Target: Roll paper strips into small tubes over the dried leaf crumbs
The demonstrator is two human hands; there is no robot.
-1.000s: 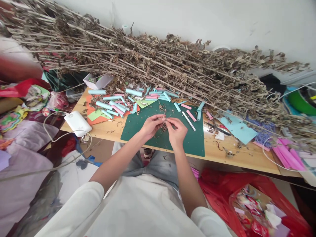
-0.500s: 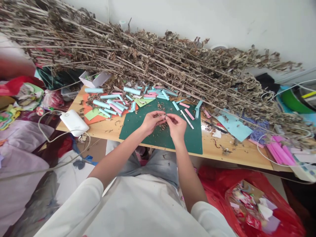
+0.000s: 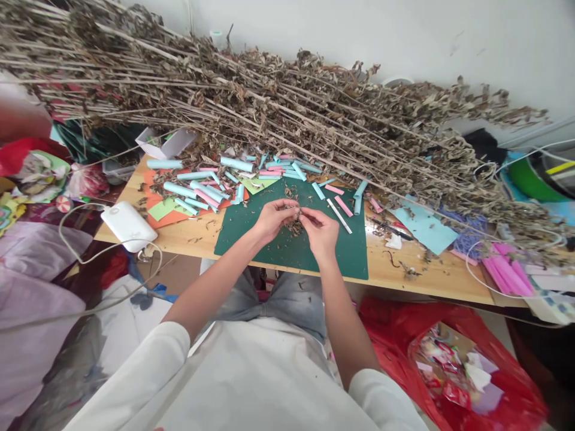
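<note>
Over a green cutting mat (image 3: 251,239), my left hand (image 3: 275,220) and my right hand (image 3: 321,230) meet fingertip to fingertip. Both are closed in a pinch on a small bit of dried leaf (image 3: 298,212), partly hidden by the fingers. Beneath them lies a little heap of crumbled dried leaves (image 3: 294,228), with more crumbs scattered over the mat. Just right of my right hand rest a white paper tube (image 3: 339,216) and a pink paper tube (image 3: 344,206). Blue and pink rolled paper tubes (image 3: 179,190) are piled at the mat's back left.
A long bundle of dried leafy stalks (image 3: 251,96) spans the table's back. A white power bank (image 3: 129,225) with a cable sits at the left edge. Blue paper (image 3: 426,227) and a black pen (image 3: 392,229) lie right. A red bag of scraps (image 3: 395,341) stands below.
The view has shifted slightly. My hands stay together over the leaf heap, with only small finger movements; the bit of leaf between them shows a little more.
</note>
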